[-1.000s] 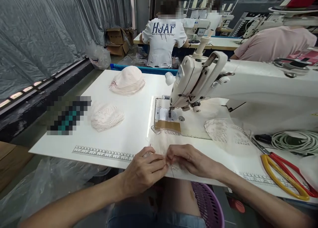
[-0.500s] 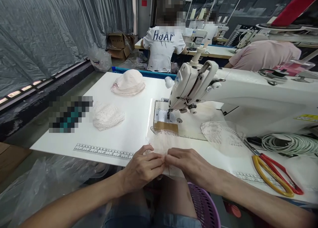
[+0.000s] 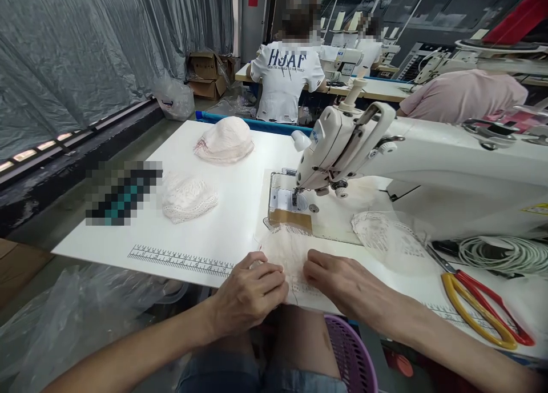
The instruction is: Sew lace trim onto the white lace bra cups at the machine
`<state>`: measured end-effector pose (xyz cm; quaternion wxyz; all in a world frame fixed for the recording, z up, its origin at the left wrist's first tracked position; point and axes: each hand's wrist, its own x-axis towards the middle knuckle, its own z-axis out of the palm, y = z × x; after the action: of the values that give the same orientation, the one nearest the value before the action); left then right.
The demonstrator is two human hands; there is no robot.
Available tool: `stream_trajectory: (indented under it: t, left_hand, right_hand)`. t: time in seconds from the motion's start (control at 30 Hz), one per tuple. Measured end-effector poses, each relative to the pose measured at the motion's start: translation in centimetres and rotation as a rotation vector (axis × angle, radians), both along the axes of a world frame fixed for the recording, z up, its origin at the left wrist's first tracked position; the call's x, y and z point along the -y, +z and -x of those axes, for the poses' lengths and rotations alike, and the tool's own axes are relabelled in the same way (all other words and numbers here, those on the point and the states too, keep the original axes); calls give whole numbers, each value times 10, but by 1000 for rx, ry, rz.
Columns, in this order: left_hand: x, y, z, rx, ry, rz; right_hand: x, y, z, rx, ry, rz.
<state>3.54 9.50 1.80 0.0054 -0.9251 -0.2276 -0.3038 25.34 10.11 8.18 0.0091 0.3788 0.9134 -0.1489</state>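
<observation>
A thin pale lace piece lies flat on the white table at its near edge, just in front of the sewing machine and its needle. My left hand has its fingers curled and pinches the left edge of the lace. My right hand presses on the lace's right edge with bent fingers. A small gap of lace shows between the two hands.
Two pale lace caps sit at the left of the table. Another lace piece, yellow and red scissors and a coiled cable lie at the right. A purple basket stands below. Other people sit at machines behind.
My hands, touching fingertip to fingertip before, have drawn a little apart along the lace; the right hand slid to the right.
</observation>
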Motion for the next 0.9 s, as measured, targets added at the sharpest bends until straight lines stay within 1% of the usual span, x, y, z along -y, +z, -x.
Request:
stream_trajectory:
  t: [0.07,0.17,0.23,0.3,0.37,0.47,0.57,0.67,0.77,0.9]
  left_hand:
    - [1,1,0,-4,5,29]
    - [1,1,-1,11,7,50]
    - [1,0,-2,34,-4,69]
    - [0,-1,-1,58,-25,88]
    - [0,-2,-1,74,-41,98]
    - [-1,-1,0,77,-57,105]
    - [-3,1,-1,67,-60,94]
    - [-4,2,-2,45,-57,69]
    - [-4,1,-2,29,-63,38]
    - [-3,-4,-1,41,-52,-13]
  right_hand:
    - [-1,5,1,-58,3,111]
    - [-7,9,5,-220,32,338]
    - [-13,7,9,-357,83,480]
    - [-19,3,12,-450,126,559]
    - [-22,-2,15,-435,133,514]
    - [-24,-5,17,-230,151,308]
    - [-24,-4,20,-51,241,137]
    - [-25,-5,24,23,328,5]
    - [-25,-7,27,51,351,-77]
    - [-25,-4,28,139,367,-133]
